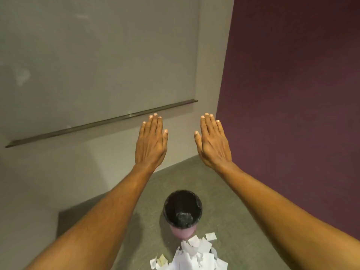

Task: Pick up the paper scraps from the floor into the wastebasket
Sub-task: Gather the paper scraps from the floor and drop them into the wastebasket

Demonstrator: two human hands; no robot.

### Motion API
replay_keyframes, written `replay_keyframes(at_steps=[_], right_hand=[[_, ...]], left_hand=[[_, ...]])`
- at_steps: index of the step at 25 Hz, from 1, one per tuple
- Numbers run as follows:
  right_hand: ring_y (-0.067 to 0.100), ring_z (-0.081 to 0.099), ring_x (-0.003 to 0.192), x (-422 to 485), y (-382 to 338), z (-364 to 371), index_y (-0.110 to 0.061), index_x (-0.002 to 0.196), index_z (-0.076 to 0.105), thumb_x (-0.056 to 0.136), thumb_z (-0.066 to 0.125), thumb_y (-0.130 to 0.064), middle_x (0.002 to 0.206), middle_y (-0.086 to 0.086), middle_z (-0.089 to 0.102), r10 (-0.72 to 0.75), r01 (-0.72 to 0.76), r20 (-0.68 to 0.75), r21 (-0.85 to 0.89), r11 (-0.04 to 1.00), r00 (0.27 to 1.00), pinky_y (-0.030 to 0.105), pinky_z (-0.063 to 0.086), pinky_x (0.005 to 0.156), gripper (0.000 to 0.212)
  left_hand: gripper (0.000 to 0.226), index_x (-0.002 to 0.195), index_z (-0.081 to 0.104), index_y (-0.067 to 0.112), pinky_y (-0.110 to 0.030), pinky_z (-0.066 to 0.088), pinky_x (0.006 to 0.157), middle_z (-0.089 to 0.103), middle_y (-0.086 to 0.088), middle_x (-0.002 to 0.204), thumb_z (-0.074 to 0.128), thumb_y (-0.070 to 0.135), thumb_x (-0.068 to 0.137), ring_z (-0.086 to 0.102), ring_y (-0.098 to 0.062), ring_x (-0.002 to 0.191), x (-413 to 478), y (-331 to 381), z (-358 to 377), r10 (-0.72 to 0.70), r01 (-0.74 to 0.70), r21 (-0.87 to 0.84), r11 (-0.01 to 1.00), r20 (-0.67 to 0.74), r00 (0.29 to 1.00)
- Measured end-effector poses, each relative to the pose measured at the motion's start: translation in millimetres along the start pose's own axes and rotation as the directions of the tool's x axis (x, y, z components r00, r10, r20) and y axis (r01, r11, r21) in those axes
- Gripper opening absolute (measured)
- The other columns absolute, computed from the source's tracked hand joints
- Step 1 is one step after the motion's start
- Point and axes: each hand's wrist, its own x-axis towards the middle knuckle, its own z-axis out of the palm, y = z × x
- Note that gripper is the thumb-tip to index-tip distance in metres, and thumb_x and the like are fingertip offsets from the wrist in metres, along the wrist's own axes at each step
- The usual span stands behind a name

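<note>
A pink wastebasket (182,233) lined with a black bag stands on the grey floor, low in the middle of the view. A heap of white paper scraps (192,254) lies on the floor just in front of it, reaching the bottom edge. My left hand (151,143) and my right hand (213,144) are stretched out flat in the air, backs up, well above and beyond the basket. Both hold nothing, with fingers straight and close together.
A grey wall with a long metal ledge (101,123) fills the left and far side. A dark purple wall (292,114) closes the right. The floor (229,201) forms a narrow corner around the basket.
</note>
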Motion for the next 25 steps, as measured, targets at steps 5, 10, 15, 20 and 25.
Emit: replay_keyframes(at_steps=[5, 10, 15, 20, 25], right_hand=[[0.028, 0.018, 0.149, -101.2, 13.9, 118.6, 0.001, 0.15, 0.025, 0.103, 0.022, -0.037, 0.158, 0.018, 0.026, 0.038, -0.038, 0.102, -0.002, 0.999, 0.994, 0.039, 0.008, 0.123, 0.06], [0.028, 0.019, 0.149, -200.4, 31.6, 226.1, 0.0, 0.15, 0.026, 0.104, 0.022, -0.036, 0.158, 0.019, 0.026, 0.045, -0.047, 0.17, 0.005, 0.999, 0.984, 0.041, 0.011, 0.123, 0.059], [0.029, 0.02, 0.149, -298.2, 48.0, 338.2, 0.001, 0.15, 0.026, 0.104, 0.016, -0.034, 0.158, 0.02, 0.026, 0.047, -0.046, 0.246, -0.01, 0.999, 0.968, 0.044, 0.017, 0.122, 0.058], [0.03, 0.026, 0.147, -380.1, 70.4, 430.2, 0.002, 0.148, 0.03, 0.104, 0.022, -0.031, 0.155, 0.02, 0.031, 0.08, -0.076, 0.339, -0.025, 0.997, 0.937, 0.045, 0.02, 0.12, 0.055], [0.032, 0.033, 0.143, -452.6, 94.1, 503.8, 0.001, 0.146, 0.036, 0.103, 0.032, -0.028, 0.152, 0.021, 0.038, 0.074, -0.059, 0.396, -0.049, 0.997, 0.915, 0.041, 0.013, 0.121, 0.052]], left_hand=[[0.058, 0.148, 0.031, 0.004, -0.037, 0.008, 0.122, 0.028, -0.012, 0.157, 0.017, 0.036, 0.102, 0.02, -0.022, 0.147, -103.7, -20.4, 120.2, -0.004, 0.005, -0.011, 1.0, 0.097, 0.995], [0.059, 0.148, 0.031, 0.004, -0.036, 0.006, 0.121, 0.027, -0.013, 0.157, 0.014, 0.036, 0.102, 0.019, -0.023, 0.148, -201.7, -37.8, 227.0, 0.001, 0.002, -0.014, 1.0, 0.174, 0.985], [0.05, 0.145, 0.035, 0.001, -0.034, 0.005, 0.121, 0.032, -0.015, 0.155, 0.027, 0.028, 0.104, 0.024, -0.024, 0.146, -299.4, -49.9, 335.9, 0.032, -0.029, -0.018, 0.999, 0.206, 0.978], [0.052, 0.144, 0.039, 0.001, -0.04, 0.016, 0.121, 0.037, -0.015, 0.152, 0.022, 0.028, 0.103, 0.028, -0.024, 0.145, -384.1, -68.0, 429.4, 0.015, 0.008, -0.076, 0.997, 0.294, 0.956], [0.048, 0.139, 0.046, 0.001, -0.039, 0.016, 0.118, 0.045, -0.015, 0.147, 0.031, 0.026, 0.101, 0.038, -0.026, 0.14, -459.9, -84.4, 509.1, 0.041, -0.015, -0.068, 0.998, 0.391, 0.92]])
